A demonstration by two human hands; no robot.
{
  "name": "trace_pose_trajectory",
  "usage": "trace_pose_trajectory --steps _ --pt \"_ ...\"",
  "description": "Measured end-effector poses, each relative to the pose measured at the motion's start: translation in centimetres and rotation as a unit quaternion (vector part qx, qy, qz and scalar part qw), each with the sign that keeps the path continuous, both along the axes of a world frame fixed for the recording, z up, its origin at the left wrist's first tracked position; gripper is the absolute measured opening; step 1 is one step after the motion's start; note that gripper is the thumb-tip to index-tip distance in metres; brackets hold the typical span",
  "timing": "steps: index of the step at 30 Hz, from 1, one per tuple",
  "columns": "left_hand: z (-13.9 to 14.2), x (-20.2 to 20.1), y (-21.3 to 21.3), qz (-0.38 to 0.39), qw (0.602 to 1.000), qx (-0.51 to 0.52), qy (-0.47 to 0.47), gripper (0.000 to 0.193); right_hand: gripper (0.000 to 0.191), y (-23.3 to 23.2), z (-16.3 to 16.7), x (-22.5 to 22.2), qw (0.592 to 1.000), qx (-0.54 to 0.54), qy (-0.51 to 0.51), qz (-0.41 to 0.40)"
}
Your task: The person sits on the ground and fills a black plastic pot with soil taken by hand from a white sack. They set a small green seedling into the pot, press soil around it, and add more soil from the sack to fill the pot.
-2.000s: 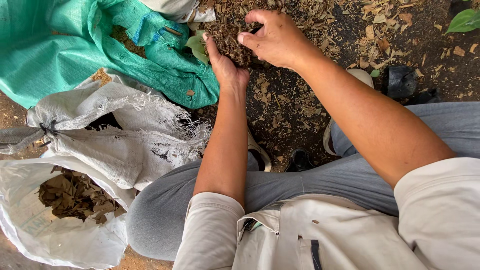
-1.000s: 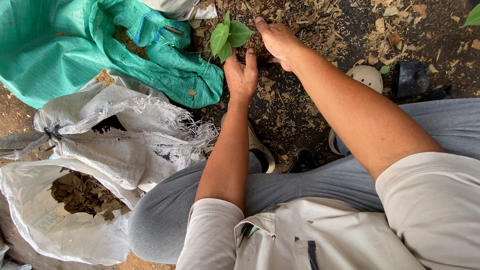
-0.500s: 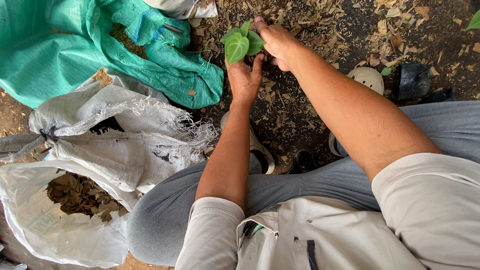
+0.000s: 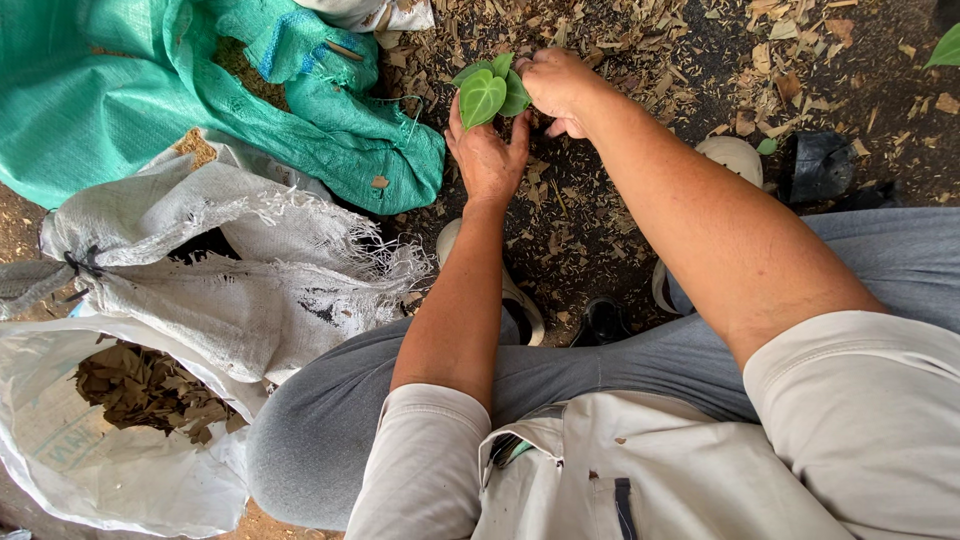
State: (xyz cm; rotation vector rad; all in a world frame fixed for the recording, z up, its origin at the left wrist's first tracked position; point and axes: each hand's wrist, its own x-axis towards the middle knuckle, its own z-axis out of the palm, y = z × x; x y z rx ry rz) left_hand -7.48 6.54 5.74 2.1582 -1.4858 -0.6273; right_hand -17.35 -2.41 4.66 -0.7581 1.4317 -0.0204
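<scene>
Outdoor garden plot, mulch-strewn soil (image 4: 640, 200), woven sacks (image 4: 230, 270)
</scene>
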Motion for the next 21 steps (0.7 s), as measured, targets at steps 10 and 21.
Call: trace_pose_trajectory --steps 10,21 --pt "0.7 0.3 2.3 -0.014 0.998 0.065 -0.013 0.055 0.038 1.0 3.4 -1.8 0.984 -0.129 0.071 0.097" --pt "4.5 -2.6 6.1 -0.068 0.995 0.064 -0.026 0.039 0.022 8.4 4.8 -10.2 0.884 -0.410 0.146 0.170"
